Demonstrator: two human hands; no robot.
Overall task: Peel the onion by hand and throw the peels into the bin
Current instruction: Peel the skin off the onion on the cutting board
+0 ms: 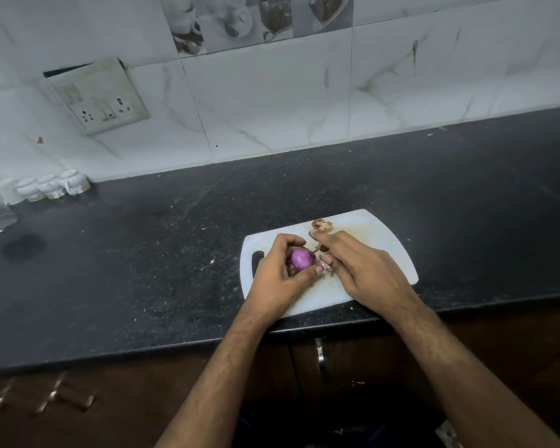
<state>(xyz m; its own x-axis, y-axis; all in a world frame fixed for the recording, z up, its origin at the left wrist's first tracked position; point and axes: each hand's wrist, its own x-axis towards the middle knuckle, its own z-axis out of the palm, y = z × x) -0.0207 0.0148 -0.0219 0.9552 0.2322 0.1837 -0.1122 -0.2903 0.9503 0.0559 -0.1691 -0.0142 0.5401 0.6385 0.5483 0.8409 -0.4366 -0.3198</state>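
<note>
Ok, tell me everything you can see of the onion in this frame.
The onion is small, round and purple, with smooth, glossy flesh showing where the skin is off. Brownish dry skin seems to cling at its lower left. It sits just above the white cutting board, cupped in the left hand, whose fingers curl round it. The right hand pinches a pale bit of peel beside its right side.

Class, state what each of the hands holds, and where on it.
Left hand cups the purple onion around its sides. Right hand pinches a peel scrap beside the onion.
</note>
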